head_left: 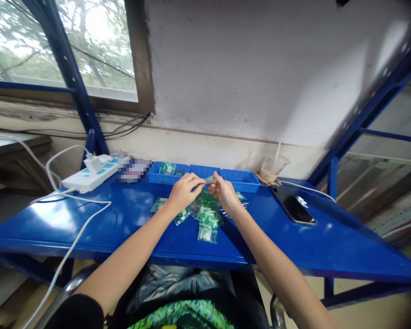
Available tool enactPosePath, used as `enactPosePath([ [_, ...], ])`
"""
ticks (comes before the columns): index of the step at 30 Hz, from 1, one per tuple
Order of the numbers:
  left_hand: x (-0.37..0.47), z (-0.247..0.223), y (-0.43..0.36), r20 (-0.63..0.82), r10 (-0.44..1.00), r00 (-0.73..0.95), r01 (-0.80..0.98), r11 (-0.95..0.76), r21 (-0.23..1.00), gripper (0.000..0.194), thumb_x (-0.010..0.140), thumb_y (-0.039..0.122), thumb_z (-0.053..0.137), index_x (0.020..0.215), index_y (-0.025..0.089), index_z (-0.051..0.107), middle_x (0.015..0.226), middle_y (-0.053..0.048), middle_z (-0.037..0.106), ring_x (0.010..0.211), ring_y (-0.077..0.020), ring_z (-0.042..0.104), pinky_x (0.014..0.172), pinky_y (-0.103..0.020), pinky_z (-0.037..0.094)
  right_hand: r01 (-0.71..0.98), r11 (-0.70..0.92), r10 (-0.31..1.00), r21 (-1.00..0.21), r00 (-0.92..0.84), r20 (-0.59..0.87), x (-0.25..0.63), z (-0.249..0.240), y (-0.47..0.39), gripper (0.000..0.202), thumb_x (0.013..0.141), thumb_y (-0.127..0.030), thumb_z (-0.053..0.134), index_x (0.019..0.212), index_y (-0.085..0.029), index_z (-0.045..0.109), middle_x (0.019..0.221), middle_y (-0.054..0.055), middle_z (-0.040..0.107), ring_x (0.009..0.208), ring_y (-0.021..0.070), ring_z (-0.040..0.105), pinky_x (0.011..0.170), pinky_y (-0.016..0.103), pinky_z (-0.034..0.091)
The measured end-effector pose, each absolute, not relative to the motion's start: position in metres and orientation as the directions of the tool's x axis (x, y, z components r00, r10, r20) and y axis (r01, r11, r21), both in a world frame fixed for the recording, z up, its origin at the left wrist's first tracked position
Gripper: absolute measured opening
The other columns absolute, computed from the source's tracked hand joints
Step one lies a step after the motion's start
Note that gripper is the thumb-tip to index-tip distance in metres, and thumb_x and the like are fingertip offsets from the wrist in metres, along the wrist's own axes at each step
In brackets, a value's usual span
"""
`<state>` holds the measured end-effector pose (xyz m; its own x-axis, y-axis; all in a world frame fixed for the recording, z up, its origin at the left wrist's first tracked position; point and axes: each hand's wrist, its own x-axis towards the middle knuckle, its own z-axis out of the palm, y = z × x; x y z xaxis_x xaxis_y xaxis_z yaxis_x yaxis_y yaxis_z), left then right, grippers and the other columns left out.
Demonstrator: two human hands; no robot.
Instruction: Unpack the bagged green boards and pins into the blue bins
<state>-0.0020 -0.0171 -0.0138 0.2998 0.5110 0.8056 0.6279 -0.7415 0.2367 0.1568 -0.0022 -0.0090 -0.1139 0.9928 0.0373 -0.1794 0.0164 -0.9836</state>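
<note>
Between my two hands is a small green-printed clear plastic packet (209, 179), raised above the middle of the blue table. My left hand (185, 191) pinches its left edge with thumb and fingertips. On the other side my right hand (223, 193) is closed on it, thumb up and fingers curled. Below them lies a loose pile of similar packets (208, 215), with white pieces showing through the plastic. Thin white sticks (241, 205) lie beside the pile, partly hidden by my right hand. What the held packet contains is too small to tell.
Behind the hands stand three joined blue bins (241, 181); packets lie in the left one. A power strip (96, 172) with white cables sits left, beside a blurred-out item (134, 170). Rightward are a plastic cup (274, 165) with a straw, a phone (293, 205) and white earbuds (302, 201).
</note>
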Motion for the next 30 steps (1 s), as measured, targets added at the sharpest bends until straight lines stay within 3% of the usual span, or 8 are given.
enactPosePath([
  [4,-0.003,-0.014,-0.015,0.783,0.545,0.299,0.650,-0.717,0.251,0.016,0.087,0.025,0.050,0.089,0.021,0.065,0.084,-0.003,0.061,0.081,-0.0162,0.055,0.082,-0.034,0.042,-0.179,0.106,0.992,-0.978,-0.045,0.116,0.157,-0.012,0.001,0.030,0.067,-0.043,0.060,0.054,-0.018,0.050,0.050,-0.002,0.050,0.048,0.0108,0.047,0.045,0.023,0.029],
  [7,0.000,-0.013,-0.015,0.688,0.703,0.178,0.609,-0.628,0.484,0.019,0.084,0.033,0.053,0.081,0.020,0.066,0.082,-0.004,0.063,0.082,-0.0181,0.055,0.077,-0.032,0.043,0.033,0.321,0.947,-0.946,0.007,0.322,0.157,-0.013,-0.001,0.023,0.074,-0.037,0.052,0.063,-0.018,0.059,0.053,-0.002,0.052,0.051,0.0123,0.048,0.050,0.025,0.035],
  [13,-0.003,-0.010,-0.010,0.080,0.996,-0.031,0.046,-0.079,0.996,0.055,0.081,0.063,0.037,0.076,0.014,0.063,0.070,-0.006,0.061,0.053,-0.0116,0.052,0.046,-0.022,0.034,0.450,0.719,0.663,-0.530,-0.216,0.716,0.151,-0.014,-0.015,0.029,0.084,-0.024,0.044,0.101,-0.021,0.068,0.089,0.007,0.059,0.083,0.0178,0.054,0.081,0.032,0.042],
  [16,-0.007,-0.009,-0.009,0.052,0.998,-0.037,-0.076,-0.055,0.996,0.039,0.076,0.052,0.053,0.081,0.014,0.060,0.069,-0.004,0.060,0.051,-0.0099,0.049,0.044,-0.020,0.031,0.477,0.719,0.661,-0.505,-0.245,0.709,0.147,-0.017,-0.016,0.029,0.081,-0.020,0.047,0.100,-0.024,0.069,0.095,0.008,0.055,0.091,0.0193,0.052,0.088,0.036,0.041],
  [19,-0.008,-0.008,-0.011,0.342,0.929,-0.143,0.136,-0.324,0.936,0.023,0.078,0.037,0.055,0.085,0.016,0.061,0.071,-0.002,0.060,0.058,-0.0119,0.053,0.052,-0.022,0.039,0.356,0.596,0.800,-0.720,-0.182,0.572,0.148,-0.016,-0.013,0.026,0.075,-0.024,0.055,0.096,-0.022,0.070,0.106,0.009,0.052,0.100,0.0211,0.050,0.080,0.033,0.045],
  [22,-0.005,-0.008,-0.018,0.695,0.717,-0.056,0.475,-0.593,0.650,0.020,0.085,0.031,0.048,0.088,0.019,0.064,0.086,-0.005,0.062,0.079,-0.0162,0.057,0.072,-0.028,0.045,0.060,0.338,0.934,-0.939,-0.147,0.326,0.150,-0.012,-0.010,0.029,0.075,-0.042,0.054,0.085,-0.018,0.068,0.099,0.008,0.057,0.093,0.0197,0.054,0.067,0.027,0.045],
  [26,0.001,-0.011,-0.024,0.803,0.567,0.184,0.589,-0.718,0.372,0.021,0.088,0.026,0.046,0.091,0.021,0.066,0.093,-0.006,0.061,0.091,-0.0180,0.055,0.084,-0.032,0.043,-0.187,0.097,0.981,-0.978,-0.146,0.125,0.153,-0.009,-0.005,0.041,0.072,-0.057,0.052,0.064,-0.017,0.057,0.064,0.002,0.056,0.061,0.0134,0.052,0.053,0.024,0.036],
  [30,0.006,-0.012,-0.022,0.702,0.697,0.148,0.551,-0.648,0.526,0.025,0.086,0.036,0.048,0.084,0.020,0.067,0.085,-0.005,0.064,0.084,-0.0184,0.056,0.080,-0.031,0.043,-0.025,0.264,0.963,-0.964,-0.043,0.265,0.154,-0.011,-0.005,0.034,0.071,-0.049,0.057,0.057,-0.020,0.049,0.048,-0.005,0.041,0.047,0.0099,0.037,0.049,0.024,0.029],
])
